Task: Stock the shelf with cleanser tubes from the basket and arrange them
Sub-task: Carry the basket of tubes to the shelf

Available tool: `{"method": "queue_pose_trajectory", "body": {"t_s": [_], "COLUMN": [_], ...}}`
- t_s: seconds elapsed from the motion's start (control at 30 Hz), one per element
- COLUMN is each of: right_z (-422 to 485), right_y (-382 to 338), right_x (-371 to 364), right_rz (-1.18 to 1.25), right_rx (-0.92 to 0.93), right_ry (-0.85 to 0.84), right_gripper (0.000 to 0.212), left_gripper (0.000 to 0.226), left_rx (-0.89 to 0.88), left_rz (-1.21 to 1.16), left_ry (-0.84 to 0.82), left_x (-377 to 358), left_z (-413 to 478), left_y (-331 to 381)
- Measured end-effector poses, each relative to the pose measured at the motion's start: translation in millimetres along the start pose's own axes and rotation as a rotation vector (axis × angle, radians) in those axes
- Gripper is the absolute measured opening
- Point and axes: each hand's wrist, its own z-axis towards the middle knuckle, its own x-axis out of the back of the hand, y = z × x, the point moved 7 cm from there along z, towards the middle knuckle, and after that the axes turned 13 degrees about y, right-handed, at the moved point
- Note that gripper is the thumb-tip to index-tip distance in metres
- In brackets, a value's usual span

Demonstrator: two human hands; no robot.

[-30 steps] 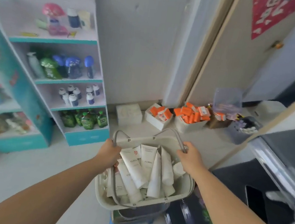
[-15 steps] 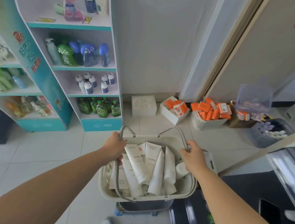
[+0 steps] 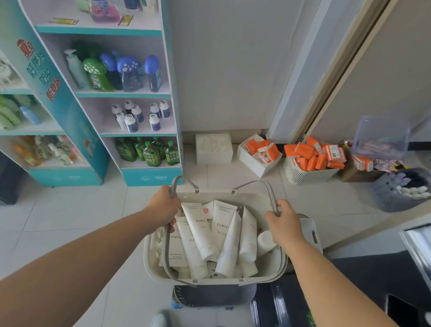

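Observation:
A cream plastic basket (image 3: 271, 276) with two grey handles sits low in front of me, on a dark bin. Several white cleanser tubes (image 3: 202, 233) marked FLORAL lie piled inside it. My left hand (image 3: 164, 206) is closed around the left handle. My right hand (image 3: 285, 223) grips the right handle. A teal and white shelf unit (image 3: 160, 98) stands ahead to the left, its tiers holding bottles.
A second teal shelf unit (image 3: 60, 124) stands at far left. By the wall on the floor sit a white box (image 3: 213, 147), boxes and a basket of orange packs (image 3: 311, 158) and a grey basket (image 3: 404, 190). A dark counter (image 3: 354, 300) is at right. Shoes (image 3: 161, 326) show below.
The view has swung left and tilted down, so the shelves now appear larger and my shoes show. Both hands keep their hold on the basket handles.

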Motion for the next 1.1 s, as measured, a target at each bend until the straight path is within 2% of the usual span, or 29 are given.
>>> {"method": "queue_pose_trajectory", "body": {"t_s": [0.57,0.7,0.87,0.97,1.1], "right_z": [15,19,14,10,11], "right_y": [42,59,75,76,79], "right_x": [-4,-6,-18,-22,-21], "right_rz": [-0.233,-0.473,-0.458,-0.461,-0.507], "right_rx": [-0.054,-0.01,-0.068,-0.093,-0.076], "right_ry": [0.015,0.01,-0.045,-0.032,-0.028], "right_gripper": [0.044,0.037,0.042,0.044,0.049], "left_gripper": [0.017,0.031,0.047,0.036,0.018], "left_rx": [0.071,0.045,0.004,0.038,0.063], "left_rz": [0.163,0.292,0.36,0.35,0.299], "left_ry": [0.096,0.105,0.161,0.089,0.089], "left_x": [13,15,16,9,7], "left_z": [32,41,45,43,41], "left_y": [-61,-74,-85,-101,-110]}}
